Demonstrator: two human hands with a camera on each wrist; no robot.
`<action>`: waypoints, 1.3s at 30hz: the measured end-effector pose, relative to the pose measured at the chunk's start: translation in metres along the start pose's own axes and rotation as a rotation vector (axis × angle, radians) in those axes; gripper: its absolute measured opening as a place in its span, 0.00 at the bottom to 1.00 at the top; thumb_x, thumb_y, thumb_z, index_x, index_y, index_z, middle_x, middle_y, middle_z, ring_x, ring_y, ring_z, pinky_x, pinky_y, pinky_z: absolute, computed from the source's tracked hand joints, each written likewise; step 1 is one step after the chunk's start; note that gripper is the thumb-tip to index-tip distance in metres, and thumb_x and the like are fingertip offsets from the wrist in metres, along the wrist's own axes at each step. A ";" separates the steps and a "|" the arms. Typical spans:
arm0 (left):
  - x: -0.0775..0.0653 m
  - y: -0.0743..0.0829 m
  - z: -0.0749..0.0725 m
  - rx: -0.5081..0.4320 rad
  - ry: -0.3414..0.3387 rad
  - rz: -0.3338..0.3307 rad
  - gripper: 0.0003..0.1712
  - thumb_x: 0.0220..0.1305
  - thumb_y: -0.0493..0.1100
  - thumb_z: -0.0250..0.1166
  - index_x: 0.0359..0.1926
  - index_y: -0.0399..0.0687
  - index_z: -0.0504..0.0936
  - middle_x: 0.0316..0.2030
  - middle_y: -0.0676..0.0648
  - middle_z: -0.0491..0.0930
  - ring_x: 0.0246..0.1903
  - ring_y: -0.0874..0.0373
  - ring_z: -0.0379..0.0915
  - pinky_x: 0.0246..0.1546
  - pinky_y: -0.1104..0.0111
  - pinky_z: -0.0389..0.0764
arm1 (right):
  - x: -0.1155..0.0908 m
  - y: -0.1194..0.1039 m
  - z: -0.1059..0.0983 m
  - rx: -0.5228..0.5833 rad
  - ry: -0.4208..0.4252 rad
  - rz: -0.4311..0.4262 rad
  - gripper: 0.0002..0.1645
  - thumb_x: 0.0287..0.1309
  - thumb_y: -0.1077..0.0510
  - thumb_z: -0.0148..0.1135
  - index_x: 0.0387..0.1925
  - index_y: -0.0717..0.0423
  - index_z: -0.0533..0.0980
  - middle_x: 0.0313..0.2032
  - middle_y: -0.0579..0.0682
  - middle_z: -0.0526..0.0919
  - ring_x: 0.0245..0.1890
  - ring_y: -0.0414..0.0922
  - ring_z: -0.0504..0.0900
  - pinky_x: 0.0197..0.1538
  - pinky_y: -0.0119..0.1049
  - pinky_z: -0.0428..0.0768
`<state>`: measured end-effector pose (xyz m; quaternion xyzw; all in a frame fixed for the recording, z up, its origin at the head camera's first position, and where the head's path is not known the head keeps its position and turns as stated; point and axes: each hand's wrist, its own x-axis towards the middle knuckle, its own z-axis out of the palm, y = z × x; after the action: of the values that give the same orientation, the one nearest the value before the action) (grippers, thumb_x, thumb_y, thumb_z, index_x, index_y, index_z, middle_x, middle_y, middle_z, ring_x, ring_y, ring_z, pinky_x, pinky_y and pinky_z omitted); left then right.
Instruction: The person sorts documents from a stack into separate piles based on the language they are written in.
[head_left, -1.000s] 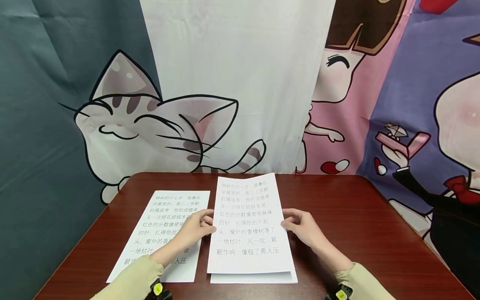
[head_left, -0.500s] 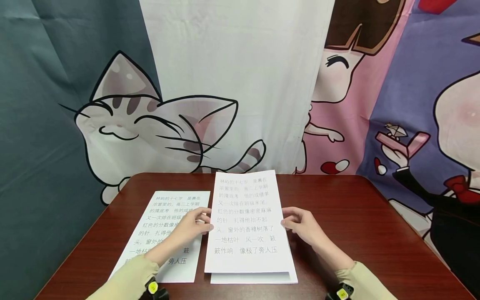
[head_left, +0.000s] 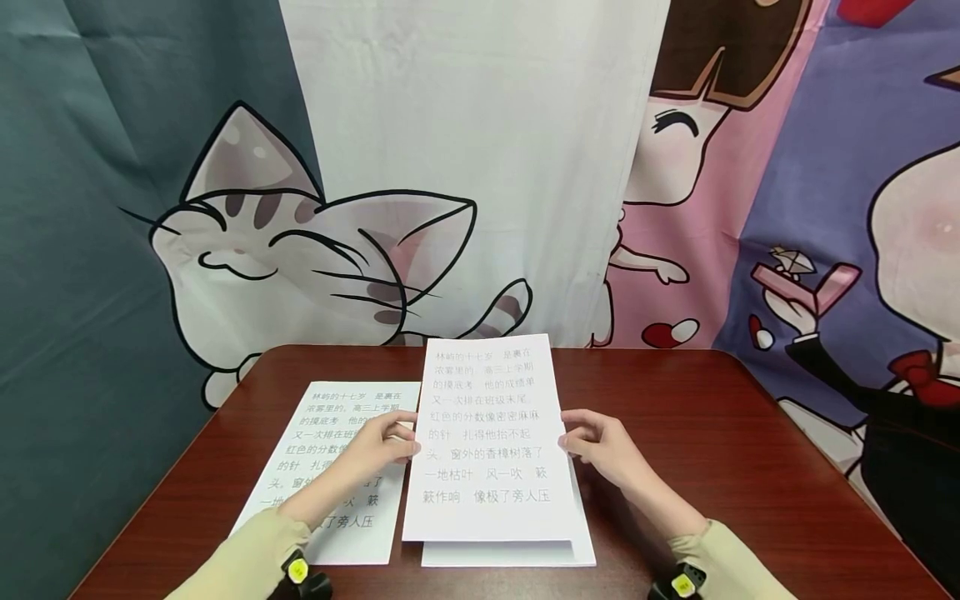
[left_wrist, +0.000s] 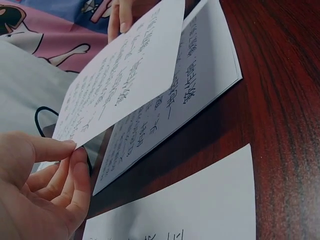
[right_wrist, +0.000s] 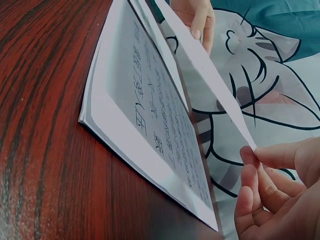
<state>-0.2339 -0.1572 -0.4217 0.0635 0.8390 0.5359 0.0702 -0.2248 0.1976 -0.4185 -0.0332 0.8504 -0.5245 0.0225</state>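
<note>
A printed sheet of paper [head_left: 483,433] hangs raised above a stack of printed paper [head_left: 510,555]. My left hand [head_left: 382,442] pinches its left edge between thumb and fingers. On the opposite edge, my right hand [head_left: 600,446] pinches it the same way. In the left wrist view the lifted sheet [left_wrist: 125,65] tilts over the stack [left_wrist: 200,70], with a gap between them. The right wrist view shows the lifted sheet [right_wrist: 215,80] nearly edge-on, held at my right fingertips [right_wrist: 248,155]. Most of the stack is hidden under the sheet in the head view.
Another printed paper [head_left: 337,483] lies to the left on the dark red wooden table [head_left: 675,400], partly behind my left forearm. A cartoon-printed cloth [head_left: 480,167] hangs behind the table's far edge. Each wrist wears a small black device with a yellow mark.
The held sheet has risen and shifted slightly left, baring more of the stack below. Both hands have moved with it, the left one further over the left paper.
</note>
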 end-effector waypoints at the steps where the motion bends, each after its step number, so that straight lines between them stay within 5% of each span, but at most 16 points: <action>1: 0.000 0.000 -0.001 0.002 -0.002 0.005 0.31 0.59 0.37 0.66 0.64 0.38 0.72 0.40 0.42 0.83 0.37 0.57 0.83 0.42 0.65 0.85 | 0.000 -0.001 0.000 0.004 0.000 0.000 0.25 0.58 0.61 0.67 0.58 0.58 0.76 0.32 0.52 0.88 0.36 0.49 0.83 0.39 0.36 0.78; 22: -0.008 -0.005 -0.025 -0.009 -0.013 0.027 0.34 0.63 0.40 0.65 0.69 0.38 0.67 0.45 0.41 0.81 0.40 0.58 0.82 0.44 0.67 0.84 | 0.006 -0.018 0.011 0.066 -0.036 -0.031 0.29 0.57 0.60 0.69 0.60 0.60 0.75 0.31 0.53 0.88 0.35 0.53 0.83 0.38 0.37 0.77; 39: -0.017 -0.014 -0.075 0.050 -0.025 0.042 0.35 0.64 0.43 0.65 0.70 0.39 0.65 0.44 0.40 0.81 0.40 0.58 0.82 0.47 0.63 0.84 | 0.019 -0.038 0.047 0.116 -0.068 -0.053 0.26 0.56 0.62 0.68 0.58 0.57 0.77 0.32 0.54 0.89 0.33 0.46 0.84 0.37 0.37 0.80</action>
<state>-0.2315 -0.2328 -0.4020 0.0897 0.8497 0.5151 0.0678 -0.2389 0.1373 -0.4051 -0.0723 0.8161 -0.5720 0.0393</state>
